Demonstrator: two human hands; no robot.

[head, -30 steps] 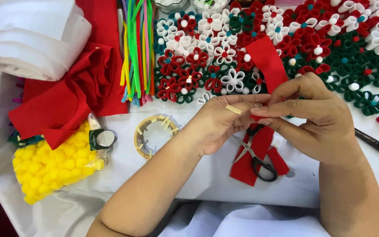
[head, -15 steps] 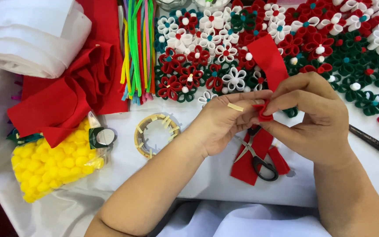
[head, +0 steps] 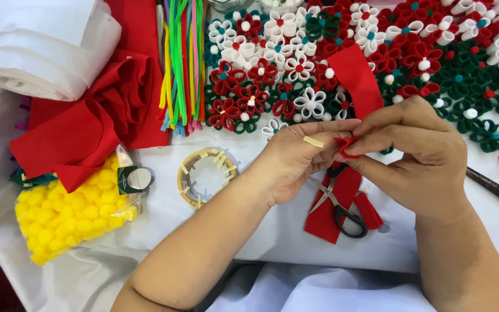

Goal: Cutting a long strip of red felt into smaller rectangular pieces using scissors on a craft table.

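Left hand (head: pixel 290 162) and right hand (head: pixel 417 150), fingers closed together on a small red felt loop (head: pixel 345 144) above the scissors (head: pixel 342 202). A tape strip (head: pixel 313 141) clings to the left hand; slackened pinch would likely let the loop spring open.

At your table's (head: pixel 203 231) left edge lies a bag of yellow pompoms (head: pixel 64 216), with folded red felt (head: pixel 88 124) and rolled white felt (head: pixel 41 49) behind it. Coloured pipe cleaners (head: pixel 181 63) and felt flowers (head: pixel 376 52) line the far edge; a tape ring (head: pixel 187 188) sits mid-table.
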